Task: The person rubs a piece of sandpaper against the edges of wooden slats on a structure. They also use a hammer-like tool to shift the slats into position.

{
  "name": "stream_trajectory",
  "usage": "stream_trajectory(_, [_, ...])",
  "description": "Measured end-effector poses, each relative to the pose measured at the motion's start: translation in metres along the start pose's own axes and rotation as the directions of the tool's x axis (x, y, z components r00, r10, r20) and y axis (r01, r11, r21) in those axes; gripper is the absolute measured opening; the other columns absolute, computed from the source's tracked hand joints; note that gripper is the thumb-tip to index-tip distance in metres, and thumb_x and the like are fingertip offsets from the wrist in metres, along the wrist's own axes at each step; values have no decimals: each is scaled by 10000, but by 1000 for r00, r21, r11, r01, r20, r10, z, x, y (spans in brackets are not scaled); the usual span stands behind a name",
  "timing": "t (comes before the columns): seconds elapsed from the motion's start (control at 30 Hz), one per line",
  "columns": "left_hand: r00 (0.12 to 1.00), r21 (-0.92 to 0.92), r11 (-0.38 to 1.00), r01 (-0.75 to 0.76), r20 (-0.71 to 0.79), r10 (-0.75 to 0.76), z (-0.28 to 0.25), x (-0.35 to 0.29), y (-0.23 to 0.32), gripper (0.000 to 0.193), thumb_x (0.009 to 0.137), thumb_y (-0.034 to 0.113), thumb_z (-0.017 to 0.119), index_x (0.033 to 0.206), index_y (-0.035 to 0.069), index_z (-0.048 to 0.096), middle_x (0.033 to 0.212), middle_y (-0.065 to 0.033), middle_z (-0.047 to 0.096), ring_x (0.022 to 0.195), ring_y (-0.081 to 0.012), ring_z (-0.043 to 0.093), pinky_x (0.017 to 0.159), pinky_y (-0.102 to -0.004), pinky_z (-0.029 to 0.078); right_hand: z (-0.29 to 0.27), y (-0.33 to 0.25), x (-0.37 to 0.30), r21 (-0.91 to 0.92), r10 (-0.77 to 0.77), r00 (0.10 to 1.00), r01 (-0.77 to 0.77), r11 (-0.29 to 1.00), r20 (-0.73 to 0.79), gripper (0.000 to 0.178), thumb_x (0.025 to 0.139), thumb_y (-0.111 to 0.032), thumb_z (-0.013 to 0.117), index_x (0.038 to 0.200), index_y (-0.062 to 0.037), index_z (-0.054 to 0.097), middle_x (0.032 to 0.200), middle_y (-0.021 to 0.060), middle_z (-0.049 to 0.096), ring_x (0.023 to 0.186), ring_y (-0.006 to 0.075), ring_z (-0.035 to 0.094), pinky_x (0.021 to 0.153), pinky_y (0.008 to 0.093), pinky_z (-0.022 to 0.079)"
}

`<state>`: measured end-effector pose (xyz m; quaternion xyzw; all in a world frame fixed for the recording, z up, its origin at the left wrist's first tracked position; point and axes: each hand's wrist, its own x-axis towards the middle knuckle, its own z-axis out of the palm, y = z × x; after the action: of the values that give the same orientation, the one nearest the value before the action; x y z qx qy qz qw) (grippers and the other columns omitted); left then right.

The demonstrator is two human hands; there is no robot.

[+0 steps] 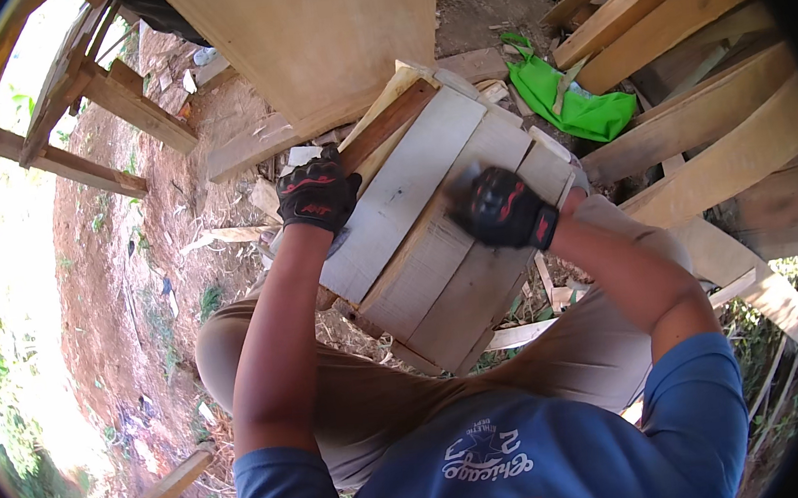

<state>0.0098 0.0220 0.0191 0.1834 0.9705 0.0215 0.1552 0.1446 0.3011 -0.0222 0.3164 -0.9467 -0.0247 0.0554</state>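
"On the far left?"
"Rough wooden frame (135, 106)."
"Left hand (315, 195)?"
"Gloved in black, fingers curled at the upper-left edge of the plank-covered block (421, 280); firm hold or just resting, can't tell."
"Block's where?"
"Between the person's knees (226, 349), pale boards (403, 187) side by side."
"Right hand (507, 209)?"
"Also black-gloved, over the block's right part, partly curled. Motion blur; can't tell if it's holding anything."
"Past that?"
"Bright green bag (586, 111), crumpled, then long boards (709, 108) piled at right."
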Motion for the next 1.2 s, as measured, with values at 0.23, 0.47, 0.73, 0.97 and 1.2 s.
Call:
stream_trajectory(0.23, [992, 59, 998, -15, -124, 22, 14, 7, -1, 501, 966, 475, 662, 1292, 94, 647, 1184, -177, 756, 1090, -374, 728, 938, -513, 565, 4, 54, 0, -46, 197, 977, -201, 979, -77, 162, 945, -216, 576, 880, -113, 683, 743, 115, 692, 620, 334, 675, 586, 503, 525])
stream_trajectory(0.47, [996, 64, 997, -48, -74, 53, 9, 7, -2, 551, 990, 496, 619, 1341, 72, 617, 1201, -200, 742, 1132, -405, 706, 975, -531, 550, 9, 38, 6, -32, 65, 978, -72, 997, -199, 164, 941, -238, 591, 900, -103, 674, 623, 95, 648, 611, 312, 679, 610, 483, 543])
stream_trajectory(0.73, [997, 68, 997, -39, -61, 43, 6, 1, -6, 595, 1006, 517, 592, 1372, 48, 592, 1237, -225, 725, 1155, -418, 696, 994, -539, 541, -3, -28, 1, 107, -105, 994, 107, 988, -32, 115, 853, -230, 639, 821, -123, 665, 696, 83, 659, 628, 278, 674, 638, 479, 538])
stream_trajectory(0.97, [998, 85, 995, -50, -32, 53, 4, 2, 3, 613, 1021, 509, 558, 1418, 43, 557, 1257, -230, 718, 1164, -411, 697, 1001, -537, 537, 14, 70, -16, 32, 333, 932, -332, 943, -146, 240, 995, -303, 575, 942, -110, 707, 769, 128, 714, 678, 348, 702, 657, 513, 565])
stream_trajectory(1.2, [1000, 118, 993, -24, 13, 22, 5, 4, 2, 628, 1025, 525, 549, 1440, 53, 541, 1285, -241, 709, 1176, -416, 696, 1016, -542, 533, -2, -29, -9, 157, -21, 996, 35, 987, -89, 191, 895, -257, 633, 725, -172, 654, 574, 84, 613, 611, 286, 674, 656, 473, 535])
